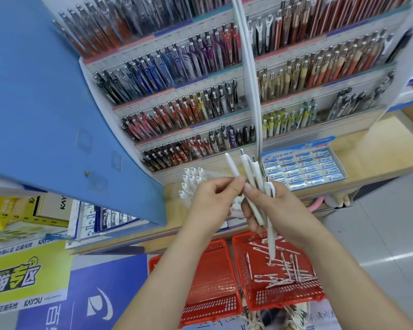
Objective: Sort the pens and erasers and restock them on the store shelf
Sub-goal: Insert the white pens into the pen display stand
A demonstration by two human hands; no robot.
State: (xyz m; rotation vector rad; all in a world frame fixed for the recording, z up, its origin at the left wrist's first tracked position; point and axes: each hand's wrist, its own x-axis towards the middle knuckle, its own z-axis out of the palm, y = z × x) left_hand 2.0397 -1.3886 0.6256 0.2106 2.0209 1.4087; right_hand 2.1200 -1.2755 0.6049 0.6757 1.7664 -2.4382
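Head view: the left hand (210, 198) pinches a single white pen (231, 166) by its lower end. The right hand (279, 206), close beside it, grips a bundle of white pens (246, 167) before the pen shelf (177, 91). Below them, loose pens (286, 270) lie in a red basket (284, 298). The boxed erasers (303, 166) sit on the desk.

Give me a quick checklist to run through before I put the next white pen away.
1. Left hand pinches just one white pen: ok.
2. Right hand grips the pen bundle securely: ok.
3. Room in the clear pen tray on the counter: cannot tell.
4. Right red basket emptied of pens: not ok, many lie inside.
5. Eraser box looks fully stocked: ok.
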